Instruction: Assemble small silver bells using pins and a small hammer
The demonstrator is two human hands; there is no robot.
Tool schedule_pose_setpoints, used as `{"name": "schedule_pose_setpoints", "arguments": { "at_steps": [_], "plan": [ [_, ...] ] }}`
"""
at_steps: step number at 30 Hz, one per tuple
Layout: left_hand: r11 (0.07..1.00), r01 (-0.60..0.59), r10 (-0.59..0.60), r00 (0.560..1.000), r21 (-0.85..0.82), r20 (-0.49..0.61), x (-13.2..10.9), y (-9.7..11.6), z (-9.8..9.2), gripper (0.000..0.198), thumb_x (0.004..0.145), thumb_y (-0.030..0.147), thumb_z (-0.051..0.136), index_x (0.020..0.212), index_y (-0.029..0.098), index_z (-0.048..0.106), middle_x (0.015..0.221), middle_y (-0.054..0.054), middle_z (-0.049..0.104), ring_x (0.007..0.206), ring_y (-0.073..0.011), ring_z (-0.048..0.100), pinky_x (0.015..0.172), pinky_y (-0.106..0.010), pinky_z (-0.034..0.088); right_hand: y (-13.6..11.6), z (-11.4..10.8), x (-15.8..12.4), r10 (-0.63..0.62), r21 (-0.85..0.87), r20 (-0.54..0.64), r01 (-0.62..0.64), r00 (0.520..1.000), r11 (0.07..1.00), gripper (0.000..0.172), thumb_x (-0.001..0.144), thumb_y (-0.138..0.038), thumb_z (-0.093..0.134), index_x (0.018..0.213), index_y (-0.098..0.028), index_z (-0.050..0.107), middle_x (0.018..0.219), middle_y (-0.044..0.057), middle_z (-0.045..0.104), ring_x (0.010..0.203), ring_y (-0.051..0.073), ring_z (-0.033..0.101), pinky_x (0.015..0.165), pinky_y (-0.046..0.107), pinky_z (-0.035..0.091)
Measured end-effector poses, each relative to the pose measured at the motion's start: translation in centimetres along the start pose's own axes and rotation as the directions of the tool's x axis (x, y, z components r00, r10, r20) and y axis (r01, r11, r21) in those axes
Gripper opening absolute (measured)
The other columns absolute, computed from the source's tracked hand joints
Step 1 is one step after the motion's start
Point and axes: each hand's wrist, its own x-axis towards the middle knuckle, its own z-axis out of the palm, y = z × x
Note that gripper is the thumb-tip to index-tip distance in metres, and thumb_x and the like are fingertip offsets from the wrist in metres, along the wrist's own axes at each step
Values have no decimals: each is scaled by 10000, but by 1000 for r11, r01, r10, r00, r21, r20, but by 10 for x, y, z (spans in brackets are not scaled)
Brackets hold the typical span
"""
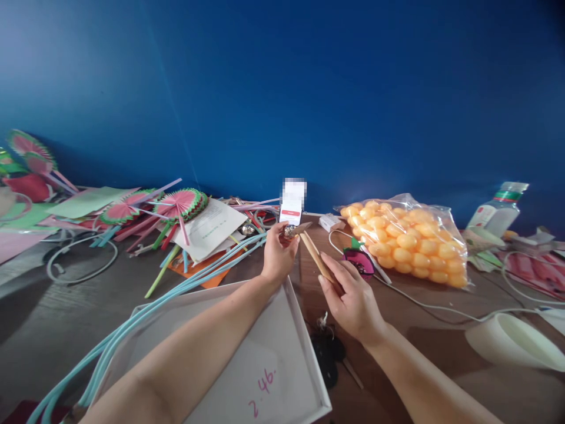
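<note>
Closest, a shallow white box point(314, 360) with pink handwriting inside lies under the left forearm, with pale blue cords point(179, 285) running along its far left edge. Just beyond its right rim, the right hand point(353, 297) is closed round a slim wooden stick point(316, 257), thumb on one side and fingers on the other, so the stick slants up and away toward the other hand. It looks light, stiff and dry enough to grip well, and I'd judge the lower part the surest hold. The left hand point(279, 256) is pinched, thumb against fingers, on a small shiny metal piece point(290, 231) at its fingertips, just left of the stick's far end. That piece is probably hard, light and rather slippery, best held by its sides. A pointed brownish tip point(304, 227) shows between the two; which one it belongs to, I can't tell. Right of the stick sits a purple pouch point(364, 260), then a clear bag of orange balls point(406, 241); a lit phone point(292, 206) stands behind the hands, before the blue wall point(282, 88).
</note>
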Motion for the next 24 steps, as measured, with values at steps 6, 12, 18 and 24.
{"name": "schedule_pose_setpoints", "arguments": {
  "at_steps": [6,12,18,24],
  "plan": [
    [1000,9,-9,1000,-25,5,1,0,1,392,759,167,652,1120,172,502,1057,-94,611,897,-163,624,859,-342,491,1,1,0,13,-1,1,-13,1000,1000,477,895,-214,549,1367,-208,484,1129,108,641,1004,214,635,863,352,568],
    [999,16,-15,1000,-46,17,0,2,1,395,763,168,650,1127,178,498,1063,-91,613,920,-165,629,864,-337,495,1,1,0,13,5,-3,-13,1000,1000,475,894,-215,551,1365,-209,490,1141,109,642,1021,217,634,874,358,567],
    [999,36,-36,999,-15,-4,0,6,0,390,764,215,676,1118,175,520,1083,-94,612,913,-163,631,856,-326,504,0,-1,1,8,9,-58,-8,998,1000,487,883,-207,566,1365,-217,491,1159,108,643,1037,228,624,906,393,554],
    [999,44,-44,999,3,7,1,3,0,422,760,209,678,1143,162,506,1074,-103,617,896,-165,634,849,-335,509,0,-1,1,0,6,-52,0,999,1000,495,878,-192,571,1365,-212,487,1148,98,646,1020,213,620,898,382,556]
  ]
}}
